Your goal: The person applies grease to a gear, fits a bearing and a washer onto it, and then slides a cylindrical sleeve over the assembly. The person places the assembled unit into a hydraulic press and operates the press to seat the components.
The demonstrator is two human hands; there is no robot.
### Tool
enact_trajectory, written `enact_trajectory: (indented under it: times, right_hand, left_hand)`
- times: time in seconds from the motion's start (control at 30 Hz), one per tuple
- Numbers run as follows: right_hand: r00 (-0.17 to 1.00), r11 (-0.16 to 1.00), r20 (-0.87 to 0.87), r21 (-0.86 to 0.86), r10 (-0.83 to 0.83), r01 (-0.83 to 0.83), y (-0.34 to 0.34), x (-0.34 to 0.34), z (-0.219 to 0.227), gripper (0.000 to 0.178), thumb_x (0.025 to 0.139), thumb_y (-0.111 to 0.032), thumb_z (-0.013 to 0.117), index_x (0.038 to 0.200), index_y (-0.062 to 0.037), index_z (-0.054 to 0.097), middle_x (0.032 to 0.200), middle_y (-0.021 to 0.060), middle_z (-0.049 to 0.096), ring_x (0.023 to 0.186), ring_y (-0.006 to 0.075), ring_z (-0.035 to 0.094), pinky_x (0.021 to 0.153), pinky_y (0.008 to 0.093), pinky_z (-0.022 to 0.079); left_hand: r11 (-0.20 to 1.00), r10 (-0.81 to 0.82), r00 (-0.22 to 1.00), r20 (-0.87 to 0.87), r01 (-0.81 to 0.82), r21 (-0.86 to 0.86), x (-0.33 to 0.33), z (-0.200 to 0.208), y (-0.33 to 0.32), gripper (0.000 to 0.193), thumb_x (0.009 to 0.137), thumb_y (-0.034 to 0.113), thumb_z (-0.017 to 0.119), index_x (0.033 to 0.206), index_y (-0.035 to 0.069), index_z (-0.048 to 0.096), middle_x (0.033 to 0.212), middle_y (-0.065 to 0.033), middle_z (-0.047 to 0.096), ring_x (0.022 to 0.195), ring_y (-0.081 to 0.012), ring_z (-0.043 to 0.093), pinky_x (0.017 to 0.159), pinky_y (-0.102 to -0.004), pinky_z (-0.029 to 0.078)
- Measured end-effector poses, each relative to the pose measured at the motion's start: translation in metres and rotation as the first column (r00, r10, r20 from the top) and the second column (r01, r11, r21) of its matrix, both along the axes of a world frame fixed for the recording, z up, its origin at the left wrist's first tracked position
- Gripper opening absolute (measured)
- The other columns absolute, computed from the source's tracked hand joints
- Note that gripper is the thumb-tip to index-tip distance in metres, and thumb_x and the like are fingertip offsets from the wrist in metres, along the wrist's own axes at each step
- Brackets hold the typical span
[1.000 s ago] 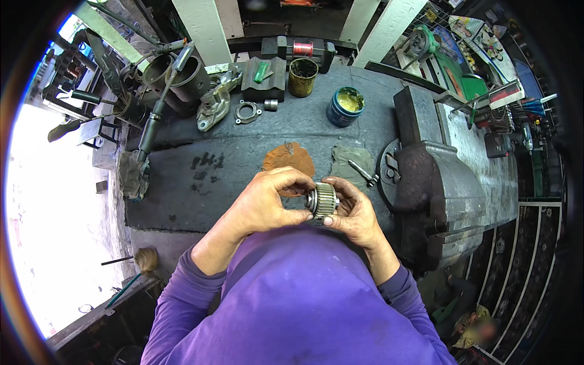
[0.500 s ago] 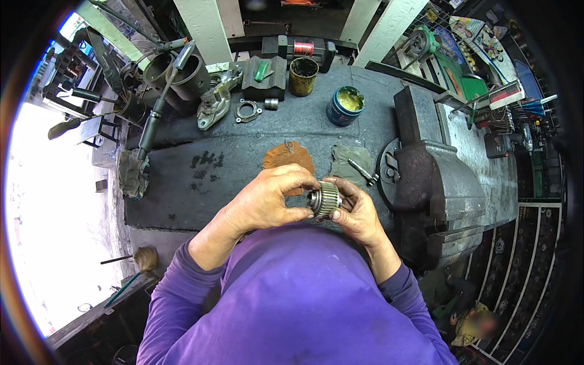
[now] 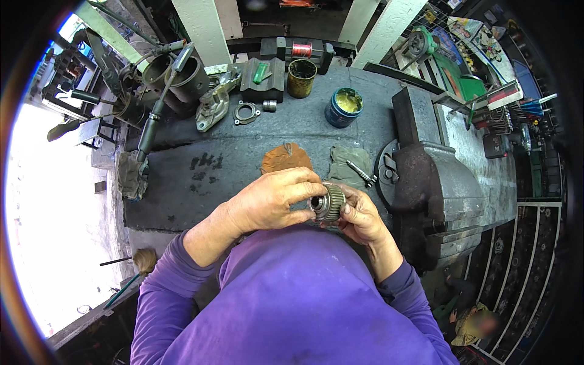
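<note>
Nearest, the person's forearms reach up in purple sleeves [image 3: 173, 298], elbows out to either side of the body and wrists angled inward, so that both hands meet in front of the torso, to the left of the large dark vise [image 3: 438, 182]. Between them is a toothed metal gear [image 3: 331, 204], level with the vise's body and well apart from it, its open hub end turned toward the left.

The left hand [image 3: 271, 198] comes in back upward, fingers bent over, thumb below, pinching the gear at its hub end. The right hand [image 3: 363, 219], the one closer to the vise, cups the opposite end, thumb against the teeth; its other fingertips are partly hidden behind the gear, so their exact hold cannot be told.

Beyond the hands, a grey-green cloth [image 3: 342, 157] lies just left of the vise, a slim metal shaft [image 3: 359, 171] on it. An orange cloth [image 3: 286, 157] lies farther left of the vise. Farther off, left of the vise's far end, stands a blue tub [image 3: 340, 115] of yellowish grease.
</note>
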State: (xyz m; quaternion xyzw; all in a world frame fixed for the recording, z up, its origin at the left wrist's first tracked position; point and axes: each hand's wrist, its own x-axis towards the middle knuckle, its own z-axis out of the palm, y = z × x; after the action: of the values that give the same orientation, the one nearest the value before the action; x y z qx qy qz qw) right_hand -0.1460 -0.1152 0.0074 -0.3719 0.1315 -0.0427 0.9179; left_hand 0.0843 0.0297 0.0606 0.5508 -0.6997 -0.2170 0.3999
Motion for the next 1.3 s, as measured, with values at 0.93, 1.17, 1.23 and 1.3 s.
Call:
enact_trajectory:
  times: [0.93,1.17,1.23,1.3]
  right_hand:
    - [0.916,0.863,-0.309,-0.5,-0.256,0.072,0.016,0.032,0.003,0.049,0.113,-0.028,0.045,0.146,0.0083,0.054,0.119,0.0181,0.071,0.096,0.0238,0.075,0.072,0.0339,0.068]
    - [0.945,0.577,-0.237,-0.814,-0.224,-0.067,0.012,0.027,-0.007,0.043,0.113,-0.025,0.053,0.141,0.0074,0.06,0.117,0.0139,0.073,0.1,0.0176,0.073,0.085,0.0318,0.061]
    - [0.949,0.581,-0.254,-0.808,-0.188,-0.101,0.008,0.028,-0.01,0.042,0.113,-0.024,0.055,0.141,0.0074,0.06,0.117,0.0131,0.073,0.1,0.0173,0.072,0.086,0.0322,0.061]
    - [0.942,0.719,-0.31,-0.684,-0.132,-0.124,0.005,0.029,-0.011,0.042,0.113,-0.023,0.056,0.141,0.0071,0.061,0.118,0.0126,0.073,0.101,0.0175,0.072,0.086,0.0327,0.061]
  left_hand:
    - [0.762,0.629,0.412,-0.659,-0.159,0.628,-0.043,-0.064,0.012,0.044,0.104,0.021,0.072,0.13,-0.013,0.063,0.108,-0.0168,0.076,0.092,-0.018,0.075,0.078,-0.0294,0.063]
    - [0.736,0.636,0.473,-0.609,-0.138,0.662,-0.043,-0.056,0.014,0.04,0.104,0.017,0.066,0.13,-0.013,0.063,0.108,-0.0177,0.076,0.092,-0.018,0.074,0.078,-0.0304,0.061]
    - [0.736,0.639,0.477,-0.604,-0.15,0.66,-0.044,-0.057,0.015,0.04,0.104,0.014,0.064,0.131,-0.014,0.062,0.109,-0.0183,0.076,0.094,-0.0185,0.074,0.081,-0.0304,0.06]
    - [0.747,0.633,0.454,-0.627,-0.15,0.647,-0.044,-0.059,0.016,0.04,0.103,0.013,0.062,0.133,-0.014,0.061,0.11,-0.0189,0.076,0.097,-0.0193,0.074,0.086,-0.0303,0.059]
